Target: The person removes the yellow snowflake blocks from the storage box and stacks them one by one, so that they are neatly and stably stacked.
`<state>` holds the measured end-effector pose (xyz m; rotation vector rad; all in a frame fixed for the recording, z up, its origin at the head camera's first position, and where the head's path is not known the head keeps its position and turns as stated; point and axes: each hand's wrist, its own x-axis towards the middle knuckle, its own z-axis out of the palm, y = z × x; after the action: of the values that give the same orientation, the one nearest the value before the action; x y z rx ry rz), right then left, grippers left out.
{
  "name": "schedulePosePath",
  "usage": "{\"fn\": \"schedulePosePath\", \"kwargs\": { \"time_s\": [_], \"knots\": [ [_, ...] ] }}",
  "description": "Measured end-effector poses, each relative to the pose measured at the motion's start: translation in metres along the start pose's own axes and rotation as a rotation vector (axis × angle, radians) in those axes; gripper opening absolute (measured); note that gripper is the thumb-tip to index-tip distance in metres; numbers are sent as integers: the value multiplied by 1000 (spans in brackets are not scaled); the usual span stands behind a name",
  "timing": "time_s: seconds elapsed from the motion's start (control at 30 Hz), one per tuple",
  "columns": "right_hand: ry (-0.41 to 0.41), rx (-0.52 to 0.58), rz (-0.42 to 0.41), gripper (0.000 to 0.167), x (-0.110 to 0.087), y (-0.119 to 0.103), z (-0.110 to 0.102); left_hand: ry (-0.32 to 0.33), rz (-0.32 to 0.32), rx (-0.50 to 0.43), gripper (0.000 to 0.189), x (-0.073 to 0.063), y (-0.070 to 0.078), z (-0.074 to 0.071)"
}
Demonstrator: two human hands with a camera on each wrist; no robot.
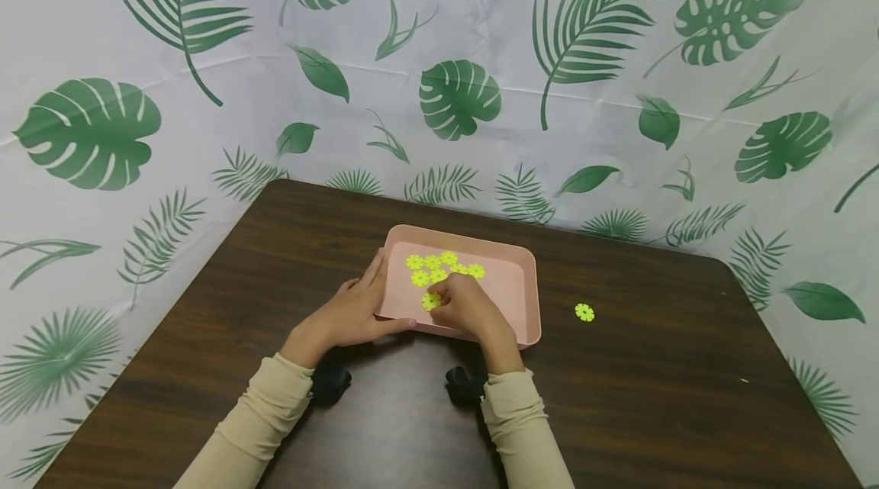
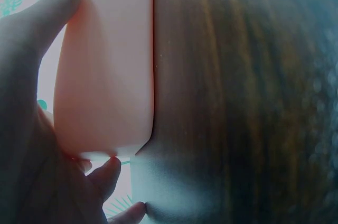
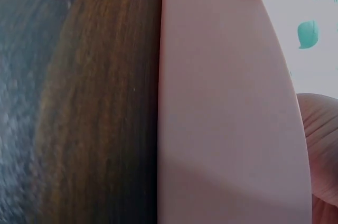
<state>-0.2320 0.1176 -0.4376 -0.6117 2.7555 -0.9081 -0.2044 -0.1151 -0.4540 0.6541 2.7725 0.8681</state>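
A pink rectangular tray (image 1: 508, 313) lies on the table, with several yellow-green notched plastic discs (image 1: 420, 278) grouped toward its back left. My left hand (image 1: 357, 310) holds the tray's front left corner, thumb along the front rim and fingers along the left side. In the left wrist view, the thumb (image 2: 66, 2) touches the rim of the tray. Over the tray, my right hand (image 1: 470, 306) pinches one notched disc (image 1: 429, 301) at its fingertips, near the tray floor. The right wrist view shows mostly the tray's outer wall (image 3: 232, 102), which hides the fingertips.
One loose yellow-green disc (image 1: 584, 312) lies on the dark wooden table (image 1: 652, 382), right of the tray. A white cloth with green leaf prints (image 1: 460, 100) hangs behind the table. Black wrist cameras (image 1: 464, 385) sit beneath both wrists.
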Motion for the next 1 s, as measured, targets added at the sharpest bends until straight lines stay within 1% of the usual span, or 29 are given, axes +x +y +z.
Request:
{"fn": "schedulePosePath", "kwargs": {
  "time_s": [0.17,0.33,0.43,0.53,0.63,0.7,0.77,0.83,1.0],
  "knots": [
    [4,2,-20,13,-1,4,0,-7,-3,3,122,0,1,0],
    [19,-28,-58,8,-2,7,1,-8,-5,1,123,0,1,1],
    [40,-62,-65,10,-3,7,0,-8,-6,5,123,0,0,2],
    [79,-94,-68,11,-5,8,-5,-10,-9,13,124,1,0,4],
    [116,-107,-68,17,-8,8,-12,-10,-13,15,124,2,-1,5],
    [128,-115,-60,21,-11,9,-18,-10,-15,20,125,2,-1,4],
    [135,-116,-37,29,-16,11,-24,-9,-15,22,124,3,-1,4],
    [151,-118,-17,33,-20,13,-30,-8,-12,24,124,3,-1,3],
    [229,-110,-21,30,-32,25,-48,-4,-3,13,123,2,0,2]
  ]
}}
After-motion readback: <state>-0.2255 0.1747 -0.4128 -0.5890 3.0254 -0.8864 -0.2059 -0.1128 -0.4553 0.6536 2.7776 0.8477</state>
